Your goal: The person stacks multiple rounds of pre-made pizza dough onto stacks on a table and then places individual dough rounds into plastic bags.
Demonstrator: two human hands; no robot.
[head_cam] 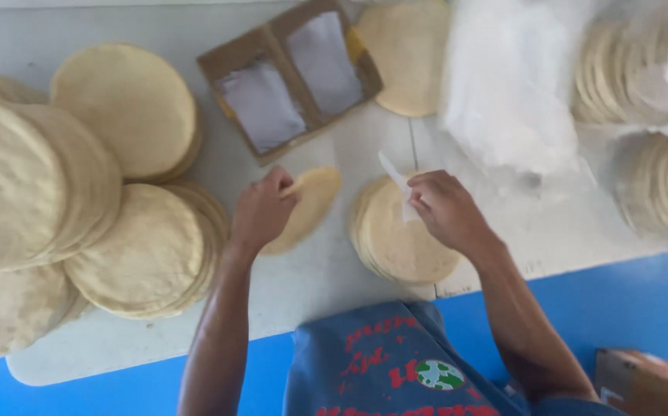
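Single flatbread [307, 206], pale and round, pinched at its upper edge by left hand [261, 212], thumb on top and fingers closed beneath; tilted, lower edge hanging over the white table [311, 285], probably for keeping it apart from the others. Just to the right, small stack [403, 235] of the same breads flat on the table. Above this stack, right hand [445, 208] with fingertips closed on a thin white sheet [395, 181], held upright, its lower part over the stack's top. Further out, on the left, big stacks [80, 200], some leaning. At the far edge, open cardboard box [291, 77] with two grey-white packets inside. To the right, clear plastic bags [511, 85], more breads visible beyond.
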